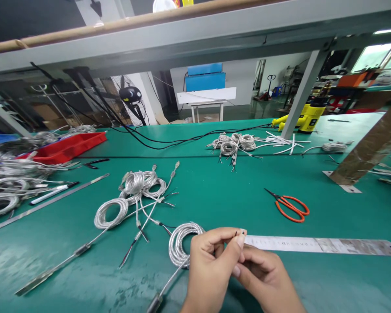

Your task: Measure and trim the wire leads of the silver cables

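My left hand (210, 269) and my right hand (263, 280) meet low in the view, pinching a thin wire end between their fingertips. That end seems to belong to a coil of clear-sheathed braided silver cable (178, 244), which lies against my left hand. A steel ruler (322, 244) runs rightward from my fingertips along the green work mat (215, 174). Just left of my hands lie several more coiled silver cables (130, 200) with bare wire ends. The fingers hide the exact tip of the wire.
Orange-handled scissors (291, 208) lie to the right. A long metal strip (48, 202) and a red tray (68, 147) sit at left among cable coils. Further coils (236, 144), white sleeves (280, 141), black cords and a yellow machine (309, 117) stand beyond, under a grey shelf frame (149, 45).
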A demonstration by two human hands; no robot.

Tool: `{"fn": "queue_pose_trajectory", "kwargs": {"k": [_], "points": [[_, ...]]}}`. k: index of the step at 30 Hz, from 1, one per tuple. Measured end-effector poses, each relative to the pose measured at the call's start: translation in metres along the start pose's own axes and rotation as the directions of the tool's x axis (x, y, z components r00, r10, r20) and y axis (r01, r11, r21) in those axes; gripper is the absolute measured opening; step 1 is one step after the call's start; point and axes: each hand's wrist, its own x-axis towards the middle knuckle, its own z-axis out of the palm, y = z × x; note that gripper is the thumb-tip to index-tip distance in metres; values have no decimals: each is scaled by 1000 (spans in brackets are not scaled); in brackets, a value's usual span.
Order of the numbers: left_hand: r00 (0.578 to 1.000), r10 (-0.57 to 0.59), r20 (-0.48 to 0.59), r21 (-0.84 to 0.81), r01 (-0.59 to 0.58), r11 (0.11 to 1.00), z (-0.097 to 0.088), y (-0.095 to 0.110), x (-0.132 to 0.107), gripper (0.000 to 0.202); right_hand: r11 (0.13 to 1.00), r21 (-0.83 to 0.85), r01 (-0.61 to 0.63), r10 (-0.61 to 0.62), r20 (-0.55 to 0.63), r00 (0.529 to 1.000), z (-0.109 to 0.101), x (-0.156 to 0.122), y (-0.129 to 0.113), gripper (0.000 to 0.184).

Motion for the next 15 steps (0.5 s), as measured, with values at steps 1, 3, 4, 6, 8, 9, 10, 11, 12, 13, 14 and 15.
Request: {"fn": "queue_pose_trajectory", "kwargs": {"k": [1, 3, 4, 6, 8, 9, 10, 11, 12, 13, 14, 15], "points": [[1000, 0, -1, -12, 0, 1000, 1, 1, 0, 12, 1000, 2, 6, -6, -14, 1000, 2, -1, -1, 5], [1000, -7, 4, -43, 7, 999, 2, 3, -1, 12, 1000, 8, 8, -8, -40, 999, 4, -2, -2, 9], [1000, -12, 9, -61, 13, 998, 2, 4, -1, 12, 1000, 7, 3, -3, -44, 999, 5, -2, -3, 10], [1000, -20, 19, -93, 21, 995, 3, 5, -1, 12, 1000, 2, -7, 7, -55, 998, 6, -3, -4, 11], [999, -20, 35, -114, 24, 993, 3, 6, -1, 12, 1000, -8, -7, 7, -65, 998, 7, -3, -6, 12], [999, -21, 42, -118, 25, 993, 2, 6, -1, 12, 1000, -12, -4, 4, -70, 998, 7, -3, -6, 12], [999, -22, 48, -119, 27, 992, 2, 6, -1, 12, 1000, -14, -1, 0, -74, 997, 6, -3, -6, 12], [998, -22, 52, -121, 28, 992, 1, 6, -1, 12, 1000, -14, 3, -4, -73, 997, 6, -3, -5, 12], [998, -24, 57, -125, 31, 992, 1, 6, 0, 12, 1000, -14, 5, -6, -70, 998, 6, -4, -4, 11], [997, -28, 66, -129, 37, 991, 0, 7, 0, 12, 1000, -11, 7, -8, -69, 998, 5, -4, -2, 9], [997, -34, 74, -133, 44, 990, -1, 7, 0, 12, 1000, -6, 9, -10, -69, 998, 4, -5, 1, 7], [996, -41, 84, -140, 53, 989, -1, 7, 1, 12, 1000, 3, 12, -12, -72, 997, 4, -5, 4, 5]]}}
